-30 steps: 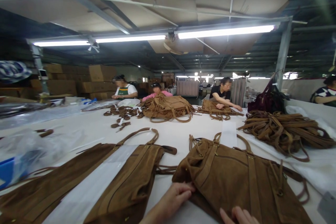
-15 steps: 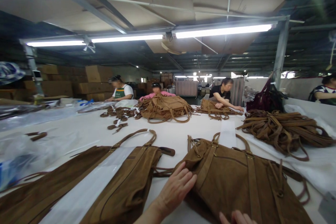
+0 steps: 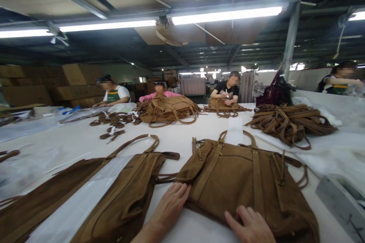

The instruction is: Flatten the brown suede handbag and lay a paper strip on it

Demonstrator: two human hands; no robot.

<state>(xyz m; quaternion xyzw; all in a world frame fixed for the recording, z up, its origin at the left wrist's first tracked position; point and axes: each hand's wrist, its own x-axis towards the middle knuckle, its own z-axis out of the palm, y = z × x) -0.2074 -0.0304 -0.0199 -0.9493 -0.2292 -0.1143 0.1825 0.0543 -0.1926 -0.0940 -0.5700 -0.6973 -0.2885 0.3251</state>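
Suede bag [image 3: 242, 186] lies flat on desk [image 3: 182, 136]; left hand [image 3: 171, 207] has slid to its edge, right hand [image 3: 251, 226] now presses it, fingers spread, gripping nothing.

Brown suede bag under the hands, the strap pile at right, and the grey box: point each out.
brown suede bag [image 3: 242, 178], head view, front panel.
strap pile [image 3: 288, 123], head view, middle of heap.
grey box [image 3: 339, 197], head view, side wall.
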